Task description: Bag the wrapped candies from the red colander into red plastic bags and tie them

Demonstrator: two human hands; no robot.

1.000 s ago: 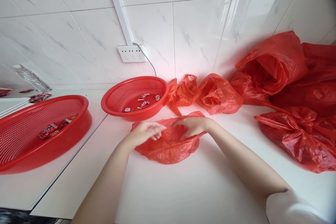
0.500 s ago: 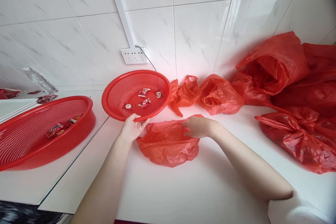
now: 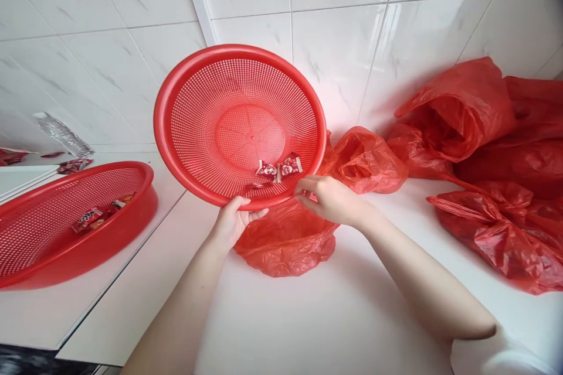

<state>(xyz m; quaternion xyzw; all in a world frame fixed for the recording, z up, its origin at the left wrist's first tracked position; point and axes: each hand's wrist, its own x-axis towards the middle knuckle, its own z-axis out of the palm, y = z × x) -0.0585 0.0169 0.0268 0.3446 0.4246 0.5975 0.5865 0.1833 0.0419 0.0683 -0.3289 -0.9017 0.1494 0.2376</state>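
The red basket [image 3: 252, 137] tilts towards six o'clock above the red bag's [image 3: 285, 252] far edge, seemingly for emptying. The left hand [image 3: 231, 224] pinches its six-o'clock rim; the right hand [image 3: 333, 200] curls near five, grip unclear. Next probably calls for tipping the wrapped packets [image 3: 290, 166] bagward.

red baskets [image 3: 240, 51] [image 3: 152, 179]: 2, centre and left | hands [image 3: 231, 225] [image 3: 332, 199]: 2, centre | wrapped packets [image 3: 290, 166] in centre basket: at least 3 | red bags [image 3: 285, 255]: at least 4, centre to right | clear bottle [image 3: 64, 133]: 1, left
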